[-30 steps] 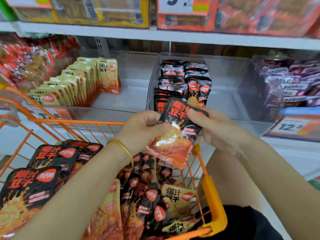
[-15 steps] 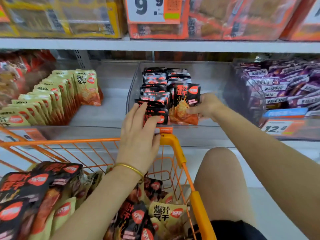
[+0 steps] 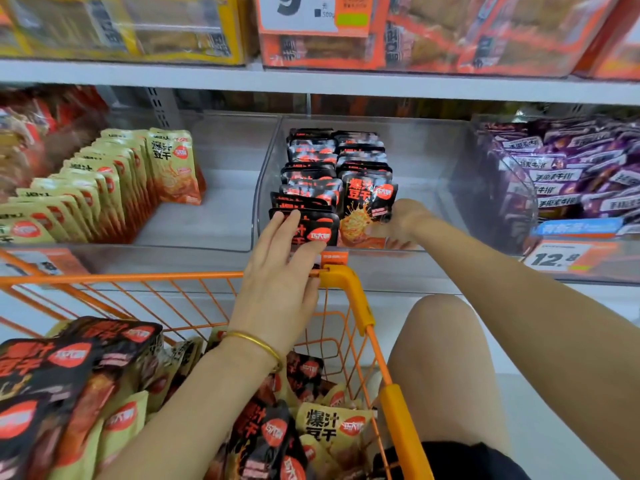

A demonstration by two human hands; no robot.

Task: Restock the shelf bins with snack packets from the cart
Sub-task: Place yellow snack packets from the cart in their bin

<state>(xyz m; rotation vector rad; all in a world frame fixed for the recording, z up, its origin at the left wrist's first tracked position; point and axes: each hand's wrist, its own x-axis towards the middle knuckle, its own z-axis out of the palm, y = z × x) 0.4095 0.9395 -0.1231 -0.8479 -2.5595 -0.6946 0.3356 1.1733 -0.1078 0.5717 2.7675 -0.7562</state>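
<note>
A clear shelf bin [image 3: 429, 188] holds two rows of upright black-and-orange snack packets [image 3: 311, 174]. My right hand [image 3: 398, 223] pinches one black packet [image 3: 367, 209] at its right edge, standing it at the front of the right row. My left hand [image 3: 280, 271] reaches over the cart rim with straight fingers touching the front packet of the left row [image 3: 317, 230]. The orange wire cart [image 3: 349, 292] below holds several black packets [image 3: 69, 368] and yellow packets [image 3: 332, 427].
A neighbouring clear bin on the left holds a row of yellow packets [image 3: 114, 188]. Purple packets [image 3: 568, 171] fill the bin on the right. Boxed goods and a price tag [image 3: 298, 12] sit on the shelf above. My bare knee [image 3: 440, 362] is beside the cart handle.
The black packet went from over the cart, held in both hands, into the bin's right row. My left hand let go and now touches the left row's front packet.
</note>
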